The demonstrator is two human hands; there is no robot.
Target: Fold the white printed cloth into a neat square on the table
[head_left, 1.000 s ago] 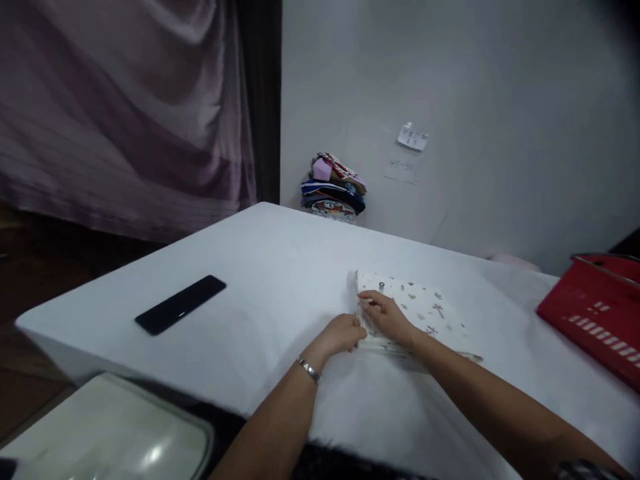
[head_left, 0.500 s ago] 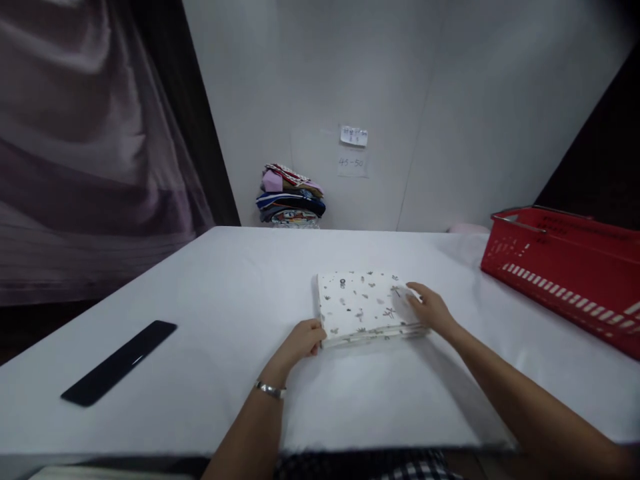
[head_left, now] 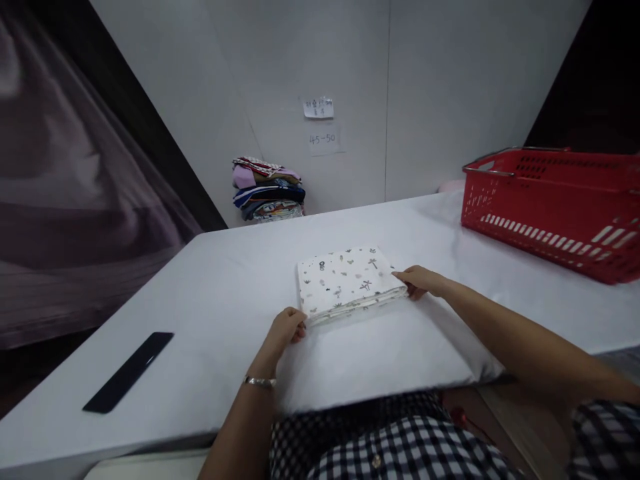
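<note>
A folded white cloth (head_left: 345, 283) with small printed palm trees and animals lies on the white-covered table (head_left: 225, 287). Its several layers show along the near edge. My left hand (head_left: 289, 327) pinches the cloth's near left corner, fingers curled under. At the right end, my right hand (head_left: 419, 280) grips the near right corner, thumb on top and fingers beneath. A silver bracelet (head_left: 260, 381) circles my left wrist.
A red plastic basket (head_left: 550, 213) stands at the table's right side. A dark flat strip (head_left: 129, 372) lies at the left. Behind the far edge is a stack of folded fabrics (head_left: 267, 190), with paper notes (head_left: 319, 108) on the wall.
My right hand has moved from the cloth's right side to close on its near right corner. My left hand stays at the left corner. The camera view has tilted and shifted.
</note>
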